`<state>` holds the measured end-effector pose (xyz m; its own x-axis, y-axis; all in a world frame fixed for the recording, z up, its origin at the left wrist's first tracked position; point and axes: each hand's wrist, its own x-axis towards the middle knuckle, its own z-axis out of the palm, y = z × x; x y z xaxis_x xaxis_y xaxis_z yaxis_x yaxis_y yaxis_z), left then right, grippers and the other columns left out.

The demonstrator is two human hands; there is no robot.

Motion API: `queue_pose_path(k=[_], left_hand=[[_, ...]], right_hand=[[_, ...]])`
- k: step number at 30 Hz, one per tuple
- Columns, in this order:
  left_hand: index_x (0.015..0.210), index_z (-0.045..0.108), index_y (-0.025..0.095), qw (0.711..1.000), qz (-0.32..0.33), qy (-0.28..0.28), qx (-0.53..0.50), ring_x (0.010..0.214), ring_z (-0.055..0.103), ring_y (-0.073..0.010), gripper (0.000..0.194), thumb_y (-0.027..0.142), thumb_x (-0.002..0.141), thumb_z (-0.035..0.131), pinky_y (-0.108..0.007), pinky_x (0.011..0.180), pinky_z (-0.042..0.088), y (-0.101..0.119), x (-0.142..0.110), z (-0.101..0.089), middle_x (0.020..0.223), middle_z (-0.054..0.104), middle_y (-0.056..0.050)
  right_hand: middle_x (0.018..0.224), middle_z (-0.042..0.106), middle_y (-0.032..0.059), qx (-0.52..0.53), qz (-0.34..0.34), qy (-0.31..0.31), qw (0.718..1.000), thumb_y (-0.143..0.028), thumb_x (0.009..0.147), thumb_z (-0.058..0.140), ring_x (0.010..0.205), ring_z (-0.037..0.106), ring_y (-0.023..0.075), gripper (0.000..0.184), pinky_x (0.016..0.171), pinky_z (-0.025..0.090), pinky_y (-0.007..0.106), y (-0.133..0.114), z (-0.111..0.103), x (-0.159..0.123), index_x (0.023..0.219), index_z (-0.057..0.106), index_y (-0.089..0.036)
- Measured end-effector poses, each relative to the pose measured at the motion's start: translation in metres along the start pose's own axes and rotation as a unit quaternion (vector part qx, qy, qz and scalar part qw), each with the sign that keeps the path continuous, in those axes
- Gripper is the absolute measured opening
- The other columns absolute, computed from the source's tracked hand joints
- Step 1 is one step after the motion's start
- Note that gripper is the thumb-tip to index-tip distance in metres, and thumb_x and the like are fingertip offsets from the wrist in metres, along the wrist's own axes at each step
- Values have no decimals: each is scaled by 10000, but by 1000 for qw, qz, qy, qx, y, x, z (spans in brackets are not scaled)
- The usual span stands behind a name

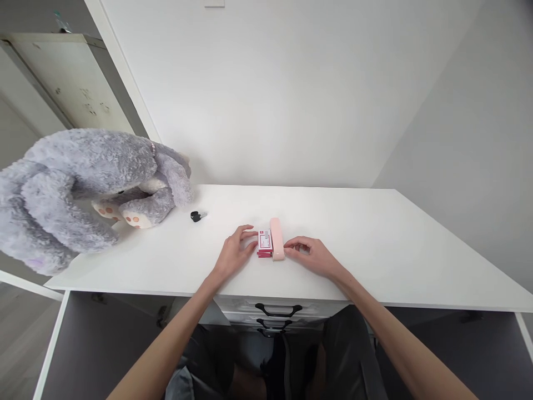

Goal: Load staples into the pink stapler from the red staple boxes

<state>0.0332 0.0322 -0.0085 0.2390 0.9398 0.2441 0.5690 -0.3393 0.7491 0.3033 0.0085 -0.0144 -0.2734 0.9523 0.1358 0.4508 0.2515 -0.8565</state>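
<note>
Near the front middle of the white cabinet top lie small red-and-white boxes, apparently stacked. A long pink case with rounded ends lies along their right side. My left hand rests at the boxes' left edge, its fingers apart and the tips touching or nearly touching them. On the other side, my right hand has bent fingers, with thumb and index tips against the pink case's right edge. Neither hand wraps around anything. What lies under the boxes is hidden.
A large grey plush toy fills the left end of the white cabinet top. Black keys lie near its feet. A white wall rises behind. Black drawer handles stick out below the front edge.
</note>
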Motion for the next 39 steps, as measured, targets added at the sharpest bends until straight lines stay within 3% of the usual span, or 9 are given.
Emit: queue_pose_path(k=[8,14,18,23,39], left_hand=[[1307,520,291,1000,10,-3,-10,1183,686,-224,417,322,904,623,-414,1053,516,-1,0,2,1243,743,-28],[1296,548,251,999,23,-9,-41,1238,641,-230,406,257,891,560,-445,1088,498,4,-3,-3,1325,687,-64],[1346,522,237,994,50,-49,-87,1372,548,-257,550,225,809,644,-468,1183,428,7,-7,-7,1462,578,-94],[1446,421,262,994,46,-80,-54,1445,473,-277,738,347,797,761,-483,1230,375,9,-11,-5,1542,494,-106],[1431,430,276,997,10,-70,-37,1394,539,-260,746,428,797,793,-457,1184,432,11,-10,-1,1476,583,-86]], right_hand=[[973,759,29,-17,5,-5,1000,-574,860,681,862,614,232,397,781,465,375,2,0,1,1149,755,-312],[1087,758,45,-14,9,-16,1000,-574,843,719,922,621,239,391,811,479,372,0,-1,0,1105,779,-290],[1089,759,39,-18,11,-19,1000,-571,847,726,928,621,233,388,814,478,363,-1,-2,0,1108,776,-289],[1071,761,36,-22,3,-17,1000,-569,853,722,914,617,230,379,807,478,363,-1,-1,1,1107,775,-293],[1025,761,23,-32,0,-18,999,-563,869,709,892,617,223,367,801,476,360,-1,-2,0,1116,765,-298]])
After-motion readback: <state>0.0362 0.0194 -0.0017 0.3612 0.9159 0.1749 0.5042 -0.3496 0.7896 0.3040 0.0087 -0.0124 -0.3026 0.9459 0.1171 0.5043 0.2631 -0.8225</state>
